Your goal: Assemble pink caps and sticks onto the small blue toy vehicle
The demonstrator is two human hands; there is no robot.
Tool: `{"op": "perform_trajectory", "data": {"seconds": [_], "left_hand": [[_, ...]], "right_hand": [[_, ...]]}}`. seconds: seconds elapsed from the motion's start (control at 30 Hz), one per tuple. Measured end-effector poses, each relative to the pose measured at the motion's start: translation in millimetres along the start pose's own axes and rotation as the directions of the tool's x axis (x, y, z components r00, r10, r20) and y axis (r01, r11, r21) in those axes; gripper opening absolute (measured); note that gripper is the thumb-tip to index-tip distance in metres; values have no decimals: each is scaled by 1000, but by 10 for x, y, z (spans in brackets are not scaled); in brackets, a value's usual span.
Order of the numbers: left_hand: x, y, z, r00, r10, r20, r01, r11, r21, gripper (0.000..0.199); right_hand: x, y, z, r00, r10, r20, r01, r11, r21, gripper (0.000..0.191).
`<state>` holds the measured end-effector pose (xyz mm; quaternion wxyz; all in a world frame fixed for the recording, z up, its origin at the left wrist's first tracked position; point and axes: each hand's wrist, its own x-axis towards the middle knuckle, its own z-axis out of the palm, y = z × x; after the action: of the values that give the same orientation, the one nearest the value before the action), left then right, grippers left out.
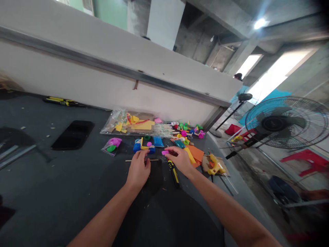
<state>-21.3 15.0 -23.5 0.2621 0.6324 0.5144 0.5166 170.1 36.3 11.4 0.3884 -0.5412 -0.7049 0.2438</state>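
Both forearms (213, 202) are reaching over the worktop (51, 178), right-hand fingers (171, 154) grasping a pink plastic piece (165, 152), left-hand fingers (142, 156) curling at a wooden stick (131, 160), their grip unclear.

My left hand (138, 168) and right hand (179, 161) are both out in front of me, low and near each other at centre frame, not touching. My left forearm (106, 219) comes up from the bottom left, wrist slightly bent, with the fingers (144, 158) curled forward and down. My right forearm (222, 206) comes in from the bottom right, angled inward, with the fingertips (172, 153) reaching left and pinched toward the thumb. Both arms bare.
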Motion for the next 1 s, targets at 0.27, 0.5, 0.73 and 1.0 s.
{"op": "perform_trajectory", "data": {"seconds": [0.27,0.5,0.73,1.0], "left_hand": [[-4,-86,43,1000,-6,31,2,991,131,40],[-6,-117,49,999,-16,51,7,987,160,39],[9,-99,40,992,-45,119,9,956,292,32],[26,-95,47,979,-31,204,-56,913,404,45]], "right_hand": [[558,-79,219,995,84,-54,-63,950,306,28],[474,43,488,983,164,-82,-116,902,416,29],[329,54,452,989,-43,-140,65,985,160,23],[335,74,479,983,-158,-92,154,987,-46,14]]}}
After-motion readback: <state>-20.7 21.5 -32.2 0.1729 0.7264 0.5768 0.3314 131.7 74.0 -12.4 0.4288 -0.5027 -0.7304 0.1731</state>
